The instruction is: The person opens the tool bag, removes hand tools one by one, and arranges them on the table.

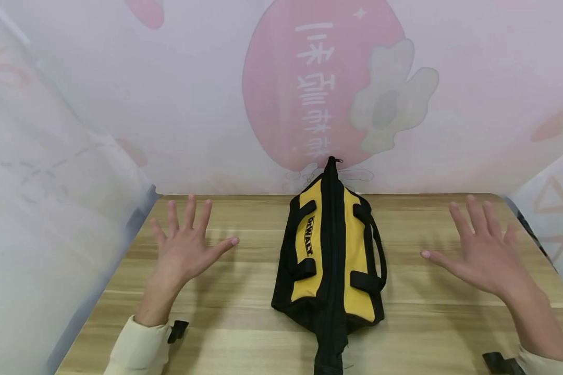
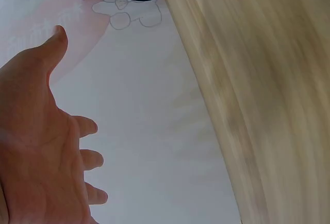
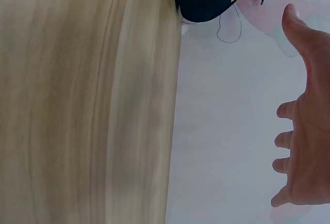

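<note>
Left grip (image 1: 183, 255), right grip (image 1: 490, 258): empty, fingers apart. Bag (image 1: 333, 245) lies between, lengthwise toward bench (image 1: 244, 317) far edge; neither grip clearly nearer.

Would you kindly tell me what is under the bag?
The table shows around and under the bag; the patch it covers, and anything there, cannot be seen.

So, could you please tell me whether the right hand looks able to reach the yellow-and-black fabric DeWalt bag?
Probably yes: the right hand is empty and spread open, with the bag to its left and nothing visible blocking the way across the light wood-grain tabletop.
</note>
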A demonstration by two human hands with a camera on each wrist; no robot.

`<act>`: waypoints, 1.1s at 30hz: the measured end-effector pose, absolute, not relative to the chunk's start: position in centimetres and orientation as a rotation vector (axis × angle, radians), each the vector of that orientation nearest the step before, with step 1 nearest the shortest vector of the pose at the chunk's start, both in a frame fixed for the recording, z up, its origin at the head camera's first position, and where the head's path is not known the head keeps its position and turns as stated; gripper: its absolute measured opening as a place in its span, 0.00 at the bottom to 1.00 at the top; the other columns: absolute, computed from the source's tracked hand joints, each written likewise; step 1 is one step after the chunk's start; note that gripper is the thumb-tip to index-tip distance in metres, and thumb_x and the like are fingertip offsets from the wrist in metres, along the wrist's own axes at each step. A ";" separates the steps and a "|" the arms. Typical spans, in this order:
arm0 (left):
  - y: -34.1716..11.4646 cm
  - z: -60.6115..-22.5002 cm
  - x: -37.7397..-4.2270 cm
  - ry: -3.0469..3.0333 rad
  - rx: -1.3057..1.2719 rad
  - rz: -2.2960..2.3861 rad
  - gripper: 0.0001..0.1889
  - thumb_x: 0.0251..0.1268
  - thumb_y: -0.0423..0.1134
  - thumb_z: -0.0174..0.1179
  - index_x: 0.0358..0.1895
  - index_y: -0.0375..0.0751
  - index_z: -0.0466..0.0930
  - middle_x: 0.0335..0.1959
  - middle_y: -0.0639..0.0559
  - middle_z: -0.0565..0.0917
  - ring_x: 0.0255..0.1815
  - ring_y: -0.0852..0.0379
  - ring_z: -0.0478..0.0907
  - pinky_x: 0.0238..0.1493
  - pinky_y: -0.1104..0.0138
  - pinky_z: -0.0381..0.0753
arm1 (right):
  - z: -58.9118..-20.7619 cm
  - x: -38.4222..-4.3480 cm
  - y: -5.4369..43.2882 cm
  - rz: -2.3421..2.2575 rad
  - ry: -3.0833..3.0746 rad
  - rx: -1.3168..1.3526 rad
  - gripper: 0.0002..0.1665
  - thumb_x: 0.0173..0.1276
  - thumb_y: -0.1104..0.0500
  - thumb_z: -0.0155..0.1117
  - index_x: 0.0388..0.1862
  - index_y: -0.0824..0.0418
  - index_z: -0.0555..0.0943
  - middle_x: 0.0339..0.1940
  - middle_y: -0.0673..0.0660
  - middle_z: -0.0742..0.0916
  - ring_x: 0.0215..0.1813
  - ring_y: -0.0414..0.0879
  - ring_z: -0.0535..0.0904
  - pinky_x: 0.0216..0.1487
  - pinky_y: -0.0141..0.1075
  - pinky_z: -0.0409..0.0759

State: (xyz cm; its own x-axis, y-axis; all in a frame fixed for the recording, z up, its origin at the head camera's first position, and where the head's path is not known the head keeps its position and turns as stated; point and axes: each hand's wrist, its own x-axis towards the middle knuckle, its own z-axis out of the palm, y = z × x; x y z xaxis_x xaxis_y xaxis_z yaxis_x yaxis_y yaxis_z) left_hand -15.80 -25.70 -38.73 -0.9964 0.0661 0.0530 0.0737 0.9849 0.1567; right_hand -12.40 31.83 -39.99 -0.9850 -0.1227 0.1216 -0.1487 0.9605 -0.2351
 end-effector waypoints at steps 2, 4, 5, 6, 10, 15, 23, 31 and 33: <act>-25.3 -38.6 -16.1 -3.083 -0.112 -0.236 0.63 0.62 0.88 0.45 0.91 0.54 0.37 0.90 0.44 0.27 0.87 0.27 0.15 0.73 0.16 0.20 | -39.9 -12.7 31.5 0.378 -3.004 0.221 0.73 0.68 0.24 0.66 0.91 0.62 0.41 0.90 0.68 0.34 0.88 0.74 0.23 0.71 0.87 0.21; -24.7 -38.5 -16.4 -3.085 -0.121 -0.232 0.63 0.62 0.89 0.45 0.91 0.55 0.37 0.91 0.45 0.28 0.87 0.28 0.16 0.74 0.17 0.21 | -39.8 -12.9 31.2 0.386 -3.001 0.229 0.73 0.68 0.24 0.66 0.91 0.62 0.42 0.90 0.68 0.35 0.88 0.74 0.24 0.71 0.87 0.23; -24.4 -38.4 -16.6 -3.086 -0.130 -0.229 0.63 0.62 0.89 0.45 0.91 0.56 0.37 0.91 0.45 0.28 0.88 0.28 0.17 0.75 0.17 0.21 | -39.8 -13.0 31.1 0.394 -2.999 0.233 0.73 0.68 0.24 0.66 0.91 0.62 0.42 0.90 0.67 0.35 0.88 0.74 0.25 0.71 0.88 0.25; -24.1 -38.3 -16.7 -3.088 -0.140 -0.231 0.63 0.62 0.89 0.44 0.91 0.56 0.37 0.91 0.45 0.29 0.88 0.29 0.17 0.75 0.17 0.21 | -39.8 -13.2 30.9 0.399 -2.999 0.235 0.73 0.68 0.24 0.66 0.91 0.62 0.42 0.90 0.68 0.35 0.88 0.74 0.25 0.71 0.89 0.26; -22.9 -37.9 -17.5 -3.080 -0.196 -0.252 0.61 0.63 0.88 0.46 0.91 0.56 0.40 0.92 0.45 0.32 0.89 0.29 0.20 0.77 0.19 0.23 | -39.7 -13.8 30.4 0.448 -2.981 0.247 0.72 0.69 0.25 0.67 0.91 0.64 0.44 0.90 0.70 0.38 0.89 0.75 0.28 0.71 0.90 0.31; -21.3 -37.6 -18.6 -3.052 -0.267 -0.306 0.59 0.64 0.84 0.52 0.90 0.56 0.45 0.92 0.45 0.38 0.90 0.30 0.26 0.79 0.20 0.27 | -39.4 -14.7 29.8 0.559 -2.920 0.265 0.67 0.73 0.30 0.66 0.90 0.66 0.45 0.89 0.75 0.45 0.88 0.78 0.36 0.77 0.85 0.36; -18.4 -37.6 -20.3 -2.987 -0.431 -0.511 0.52 0.71 0.76 0.56 0.90 0.55 0.50 0.92 0.46 0.43 0.91 0.33 0.33 0.83 0.24 0.34 | -38.8 -15.8 28.4 0.696 -2.852 0.264 0.62 0.76 0.35 0.66 0.89 0.69 0.48 0.89 0.76 0.51 0.87 0.79 0.46 0.80 0.79 0.49; -15.6 -37.0 -21.8 -2.874 -0.608 -0.632 0.47 0.77 0.68 0.58 0.89 0.50 0.53 0.90 0.42 0.52 0.90 0.33 0.47 0.86 0.30 0.47 | -38.0 -16.7 26.4 0.779 -2.851 0.243 0.61 0.76 0.32 0.65 0.90 0.64 0.51 0.90 0.69 0.55 0.86 0.76 0.53 0.75 0.80 0.60; -14.9 -36.8 -22.2 -2.845 -0.641 -0.643 0.46 0.77 0.67 0.58 0.88 0.47 0.55 0.89 0.41 0.55 0.89 0.33 0.51 0.86 0.31 0.51 | -37.8 -17.0 25.9 0.809 -2.841 0.250 0.60 0.76 0.32 0.65 0.89 0.64 0.52 0.90 0.69 0.57 0.86 0.75 0.55 0.77 0.78 0.60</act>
State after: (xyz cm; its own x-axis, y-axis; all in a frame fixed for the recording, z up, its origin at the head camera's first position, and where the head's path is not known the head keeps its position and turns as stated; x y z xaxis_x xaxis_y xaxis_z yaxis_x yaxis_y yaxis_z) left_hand -22.17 -14.92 -36.85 -0.8963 0.3733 0.2392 0.4399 0.8163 0.3744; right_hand -17.03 25.94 -37.84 -0.9701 -0.1125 0.2150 -0.2088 0.8381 -0.5039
